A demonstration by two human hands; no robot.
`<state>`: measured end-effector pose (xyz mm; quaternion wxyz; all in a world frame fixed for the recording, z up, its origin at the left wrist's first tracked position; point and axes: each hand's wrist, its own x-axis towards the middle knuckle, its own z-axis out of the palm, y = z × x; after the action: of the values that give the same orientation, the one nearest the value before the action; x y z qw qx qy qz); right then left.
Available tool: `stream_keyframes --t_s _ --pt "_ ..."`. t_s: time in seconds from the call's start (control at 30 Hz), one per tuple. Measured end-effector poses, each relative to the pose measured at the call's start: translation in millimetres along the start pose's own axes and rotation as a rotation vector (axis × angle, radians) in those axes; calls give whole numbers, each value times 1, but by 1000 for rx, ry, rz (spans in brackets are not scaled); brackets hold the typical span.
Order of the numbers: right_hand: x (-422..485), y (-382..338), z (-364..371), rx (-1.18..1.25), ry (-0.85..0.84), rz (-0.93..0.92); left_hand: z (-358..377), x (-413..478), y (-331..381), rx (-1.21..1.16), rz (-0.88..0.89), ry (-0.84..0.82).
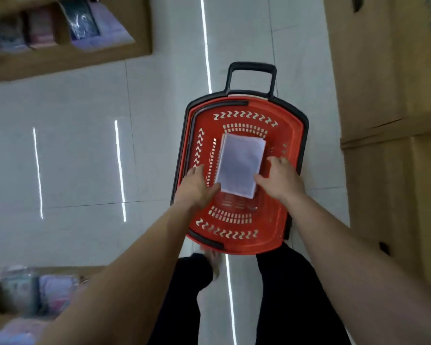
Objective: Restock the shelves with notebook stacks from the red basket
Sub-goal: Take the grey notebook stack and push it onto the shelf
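Notebook stack (240, 165) lies flat in the middle of the red basket (294, 135) on the floor. Your left hand (197, 185) and right hand (281, 180), both spread wide, flank its near edges, probably to lift it level.

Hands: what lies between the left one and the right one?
The notebook stack, lying in the basket, sits between the left hand and the right hand; the head view shows it.

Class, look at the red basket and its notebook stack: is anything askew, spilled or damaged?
Only slightly: the notebook stack lies a little crooked in the red basket, its edges not square to the rim. Nothing looks spilled or damaged, though the picture is blurry.
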<state>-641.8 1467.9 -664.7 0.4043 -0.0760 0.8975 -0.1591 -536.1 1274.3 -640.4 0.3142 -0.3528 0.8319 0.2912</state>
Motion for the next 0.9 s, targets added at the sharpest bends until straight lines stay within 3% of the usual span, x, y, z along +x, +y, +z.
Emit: stream_keyframes --t_s 0.17,0.43,0.6,0.9 --pt "101 12 83 132 25 51 68 116 -1 -76 -47 -15" --pt "215 34 203 346 254 330 157 246 -46 -250 -69 -16" --pt "230 61 239 435 274 370 182 268 -57 -363 -115 -146" --pt "223 57 248 503 294 295 195 252 -63 -331 -74 66"
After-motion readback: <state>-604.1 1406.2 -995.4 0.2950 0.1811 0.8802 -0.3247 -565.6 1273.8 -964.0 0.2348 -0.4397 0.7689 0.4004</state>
